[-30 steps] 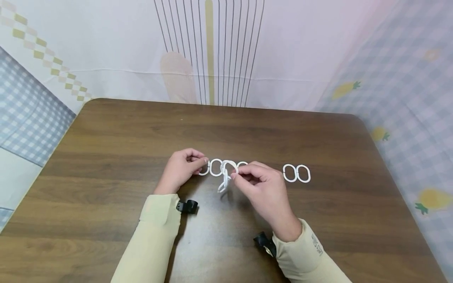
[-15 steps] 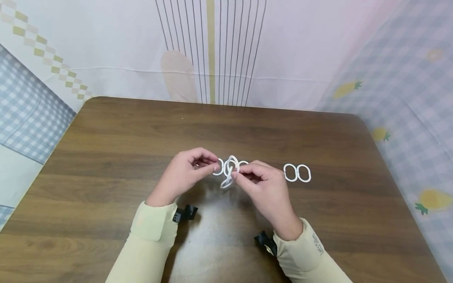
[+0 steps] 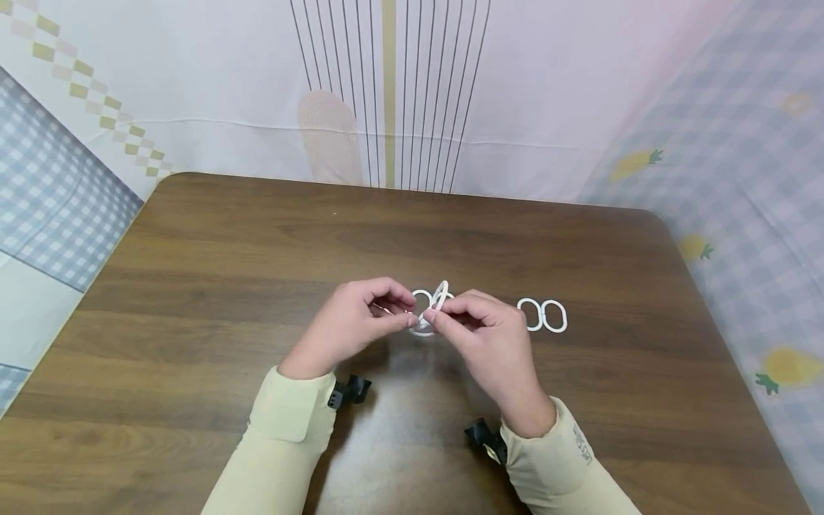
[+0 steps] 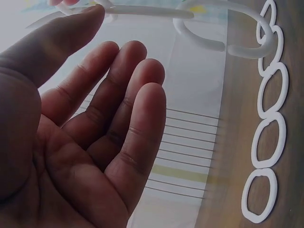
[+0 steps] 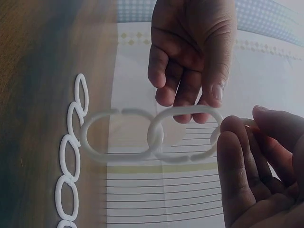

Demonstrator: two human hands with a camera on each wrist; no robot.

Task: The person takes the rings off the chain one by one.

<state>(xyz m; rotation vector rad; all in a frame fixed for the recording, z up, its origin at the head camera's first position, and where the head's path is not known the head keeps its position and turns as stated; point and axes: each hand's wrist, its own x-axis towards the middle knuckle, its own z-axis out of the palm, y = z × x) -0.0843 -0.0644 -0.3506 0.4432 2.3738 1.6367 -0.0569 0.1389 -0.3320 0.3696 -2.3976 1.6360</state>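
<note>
White plastic oval chain links (image 5: 172, 110) hang joined in a short chain between the hands. My right hand (image 3: 492, 343) pinches the end link (image 5: 249, 122) between thumb and fingers. My left hand (image 3: 357, 325) is just to the left of this chain, its palm turned toward it. In the left wrist view, the left fingers (image 4: 149, 111) are loosely bent and the thumb stands apart from them, with no link between. The right wrist view has the left thumb tip close to the middle link; whether they touch, I cannot tell.
Several white links (image 4: 281, 137) lie in a row on the brown wooden table (image 3: 257, 236), partly hidden behind the hands in the head view. Its right end (image 3: 565, 316) shows beyond the right hand. A patterned cloth (image 3: 534, 86) hangs behind the table.
My left hand has moved right, from the left part of the row of links to beside the right hand. The held chain has turned and shifted slightly right with the view.
</note>
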